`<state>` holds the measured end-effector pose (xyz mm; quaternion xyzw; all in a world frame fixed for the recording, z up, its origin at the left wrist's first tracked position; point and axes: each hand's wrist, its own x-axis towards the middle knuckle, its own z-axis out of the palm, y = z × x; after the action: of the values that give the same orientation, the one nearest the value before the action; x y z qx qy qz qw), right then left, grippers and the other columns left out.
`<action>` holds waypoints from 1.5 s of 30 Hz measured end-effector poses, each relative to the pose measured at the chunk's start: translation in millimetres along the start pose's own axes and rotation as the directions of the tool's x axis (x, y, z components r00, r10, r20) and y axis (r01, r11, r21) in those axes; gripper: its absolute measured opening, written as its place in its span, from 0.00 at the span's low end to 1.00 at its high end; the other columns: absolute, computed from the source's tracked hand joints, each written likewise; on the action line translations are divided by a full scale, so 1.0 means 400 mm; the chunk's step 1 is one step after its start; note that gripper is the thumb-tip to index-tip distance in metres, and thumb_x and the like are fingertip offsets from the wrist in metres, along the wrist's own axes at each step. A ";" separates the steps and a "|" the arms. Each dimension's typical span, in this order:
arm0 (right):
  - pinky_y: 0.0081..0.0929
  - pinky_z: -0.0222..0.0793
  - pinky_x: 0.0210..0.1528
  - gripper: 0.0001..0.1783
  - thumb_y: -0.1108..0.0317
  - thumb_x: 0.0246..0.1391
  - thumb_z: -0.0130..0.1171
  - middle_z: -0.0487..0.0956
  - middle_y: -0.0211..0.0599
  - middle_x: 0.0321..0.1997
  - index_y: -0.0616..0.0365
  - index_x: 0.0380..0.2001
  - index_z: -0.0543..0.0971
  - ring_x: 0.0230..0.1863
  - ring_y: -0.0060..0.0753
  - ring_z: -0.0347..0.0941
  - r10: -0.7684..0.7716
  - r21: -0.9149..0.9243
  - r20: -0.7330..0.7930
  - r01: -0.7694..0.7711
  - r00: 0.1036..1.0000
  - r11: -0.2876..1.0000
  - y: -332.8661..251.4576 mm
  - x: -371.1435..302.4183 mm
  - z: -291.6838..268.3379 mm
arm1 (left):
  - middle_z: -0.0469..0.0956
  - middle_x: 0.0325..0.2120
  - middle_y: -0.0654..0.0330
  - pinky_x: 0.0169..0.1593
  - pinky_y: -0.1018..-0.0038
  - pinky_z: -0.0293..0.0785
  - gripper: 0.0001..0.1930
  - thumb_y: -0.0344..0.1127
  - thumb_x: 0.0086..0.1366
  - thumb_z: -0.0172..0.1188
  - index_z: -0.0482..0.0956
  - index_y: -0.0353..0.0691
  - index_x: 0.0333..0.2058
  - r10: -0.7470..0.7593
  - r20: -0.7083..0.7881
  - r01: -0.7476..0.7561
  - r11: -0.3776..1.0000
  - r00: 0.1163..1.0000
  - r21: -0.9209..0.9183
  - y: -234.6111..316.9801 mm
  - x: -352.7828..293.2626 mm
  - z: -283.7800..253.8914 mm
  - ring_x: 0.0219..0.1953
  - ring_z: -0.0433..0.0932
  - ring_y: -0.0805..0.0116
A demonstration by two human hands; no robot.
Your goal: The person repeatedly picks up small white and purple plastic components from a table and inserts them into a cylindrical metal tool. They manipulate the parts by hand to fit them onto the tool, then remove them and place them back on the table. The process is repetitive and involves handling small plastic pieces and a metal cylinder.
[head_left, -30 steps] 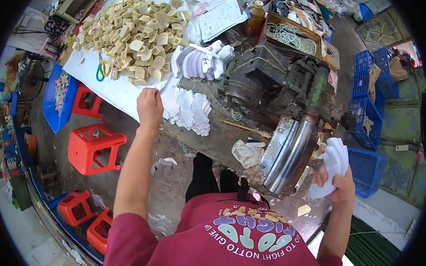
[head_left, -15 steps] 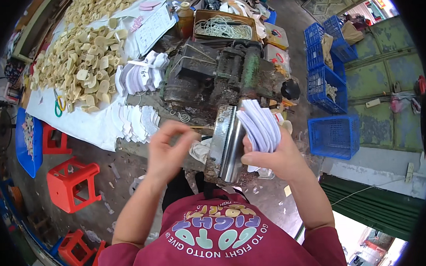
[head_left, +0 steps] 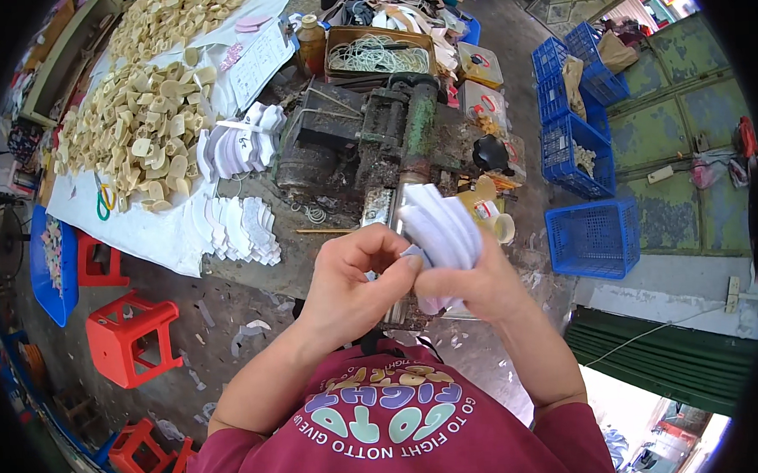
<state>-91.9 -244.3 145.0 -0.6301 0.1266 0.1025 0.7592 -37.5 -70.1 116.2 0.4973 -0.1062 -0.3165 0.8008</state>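
My right hand (head_left: 478, 287) is closed round a fanned stack of curved white pieces (head_left: 442, 225), which looks like fabric or foam sheet. My left hand (head_left: 351, 276) meets the near-left edge of that stack, thumb and forefinger pinching the end of one piece (head_left: 415, 253). Both hands are over the front of a dark, grimy machine (head_left: 370, 127) with a bright metal plate (head_left: 378, 204). Its polished roller is mostly hidden behind my hands and the stack.
Left of the machine lie loose white curved pieces (head_left: 235, 230), a tied bundle (head_left: 240, 145) and a heap of beige moulded pieces (head_left: 150, 128). Red stools (head_left: 134, 336) stand on the floor at left. Blue crates (head_left: 595, 240) line the right side.
My left hand has moved right to the stack and pinched a piece's edge. The stack has shifted slightly left and down with my right hand. The view has shifted a little.
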 end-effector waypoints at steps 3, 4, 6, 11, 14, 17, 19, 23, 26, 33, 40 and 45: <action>0.25 0.74 0.42 0.32 0.74 0.42 0.66 0.79 0.38 0.44 0.65 0.53 0.71 0.37 0.27 0.79 -0.018 -0.090 -0.195 0.001 0.981 0.996 -0.020 -0.011 -0.094 | 0.80 0.29 0.61 0.35 0.81 0.75 0.03 0.25 0.63 0.57 0.77 0.32 0.33 0.101 -0.140 -0.101 0.995 0.985 0.004 -0.007 0.006 -0.034 0.30 0.78 0.78; 0.25 0.74 0.42 0.33 0.74 0.42 0.65 0.80 0.39 0.43 0.66 0.55 0.70 0.37 0.28 0.79 -0.051 -0.053 -0.282 0.037 0.958 0.998 -0.042 -0.021 -0.119 | 0.80 0.29 0.61 0.36 0.80 0.76 0.03 0.25 0.63 0.57 0.76 0.31 0.34 0.052 -0.124 -0.053 0.999 0.991 -0.003 -0.003 0.010 -0.063 0.31 0.78 0.77; 0.29 0.76 0.42 0.32 0.74 0.37 0.62 0.73 0.51 0.56 0.72 0.51 0.70 0.37 0.37 0.80 0.036 0.025 -0.047 -0.034 0.998 0.999 -0.058 -0.040 -0.137 | 0.79 0.29 0.61 0.35 0.81 0.75 0.03 0.25 0.63 0.57 0.76 0.31 0.34 -0.017 -0.084 0.020 0.999 0.996 0.033 -0.001 0.008 -0.085 0.30 0.78 0.78; 0.28 0.76 0.36 0.33 0.77 0.33 0.66 0.80 0.47 0.42 0.73 0.50 0.72 0.31 0.34 0.80 0.168 -0.055 0.185 -0.160 0.968 0.986 -0.019 -0.064 -0.118 | 0.76 0.31 0.65 0.33 0.84 0.72 0.06 0.25 0.62 0.60 0.76 0.32 0.38 0.071 -0.004 -0.071 0.997 0.997 0.022 -0.024 0.003 -0.022 0.30 0.74 0.82; 0.26 0.74 0.36 0.32 0.75 0.36 0.68 0.81 0.39 0.31 0.70 0.50 0.73 0.31 0.29 0.79 0.305 -0.167 0.160 -0.279 0.939 0.946 -0.027 -0.060 -0.170 | 0.75 0.32 0.62 0.34 0.80 0.73 0.13 0.25 0.57 0.64 0.78 0.36 0.42 0.180 -0.158 -0.128 0.949 0.971 0.288 -0.057 -0.013 -0.069 0.32 0.75 0.77; 0.24 0.74 0.38 0.27 0.73 0.40 0.66 0.80 0.36 0.35 0.66 0.47 0.75 0.33 0.26 0.78 0.510 -0.309 0.172 -0.445 0.843 0.841 -0.009 -0.053 -0.220 | 0.75 0.35 0.58 0.41 0.73 0.73 0.15 0.24 0.53 0.66 0.79 0.36 0.41 0.361 -0.060 -0.197 0.631 0.931 0.750 -0.085 -0.016 -0.122 0.38 0.76 0.67; 0.24 0.74 0.38 0.28 0.74 0.40 0.66 0.80 0.37 0.35 0.66 0.49 0.74 0.33 0.26 0.78 0.514 -0.321 0.169 -0.446 0.841 0.835 0.021 -0.032 -0.212 | 0.74 0.35 0.55 0.42 0.71 0.73 0.16 0.24 0.51 0.67 0.80 0.37 0.41 0.450 0.017 -0.260 0.485 0.893 0.835 -0.121 -0.011 -0.120 0.39 0.76 0.62; 0.25 0.74 0.38 0.29 0.74 0.40 0.66 0.80 0.37 0.35 0.67 0.49 0.74 0.34 0.26 0.78 0.450 -0.266 0.171 -0.399 0.877 0.878 0.036 0.004 -0.171 | 0.75 0.36 0.53 0.42 0.70 0.73 0.12 0.26 0.51 0.67 0.81 0.37 0.37 0.436 -0.010 -0.223 0.480 0.900 0.848 -0.166 -0.009 -0.120 0.38 0.76 0.59; 0.26 0.74 0.38 0.30 0.75 0.38 0.65 0.80 0.39 0.34 0.67 0.50 0.73 0.34 0.29 0.78 0.335 -0.088 0.068 -0.328 0.940 0.940 0.010 0.011 -0.135 | 0.76 0.33 0.53 0.41 0.71 0.73 0.11 0.25 0.51 0.67 0.81 0.36 0.35 0.416 -0.131 -0.185 0.636 0.900 0.749 -0.177 -0.009 -0.146 0.37 0.77 0.59; 0.34 0.77 0.34 0.46 0.59 0.39 0.68 0.73 0.37 0.27 0.67 0.60 0.60 0.21 0.31 0.73 0.135 0.226 0.118 -0.159 0.984 0.961 0.061 -0.020 -0.170 | 0.78 0.26 0.61 0.35 0.77 0.70 0.04 0.27 0.61 0.58 0.79 0.33 0.33 0.487 -0.625 0.135 0.713 0.610 0.688 -0.131 -0.020 -0.506 0.30 0.75 0.75; 0.41 0.70 0.43 0.49 0.50 0.45 0.65 0.73 0.38 0.27 0.67 0.63 0.56 0.28 0.38 0.72 0.175 0.398 0.221 -0.253 0.959 0.882 0.045 0.029 -0.099 | 0.76 0.27 0.53 0.35 0.60 0.70 0.02 0.28 0.55 0.61 0.78 0.37 0.27 0.637 -0.123 0.308 -0.188 0.761 0.933 -0.184 -0.068 -0.895 0.31 0.76 0.51; 0.37 0.72 0.44 0.48 0.56 0.43 0.68 0.74 0.38 0.29 0.67 0.62 0.58 0.29 0.33 0.73 0.113 0.362 0.154 -0.162 0.982 0.918 0.034 0.031 -0.064 | 0.76 0.34 0.49 0.43 0.62 0.72 0.08 0.23 0.53 0.57 0.80 0.34 0.34 0.752 -0.242 0.424 -0.055 0.613 0.904 -0.242 -0.097 -0.818 0.36 0.76 0.51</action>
<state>-86.1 -267.0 124.0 -0.4558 0.1380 0.1706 0.8626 52.3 162.7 -119.7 0.9573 -0.0263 0.2270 0.1773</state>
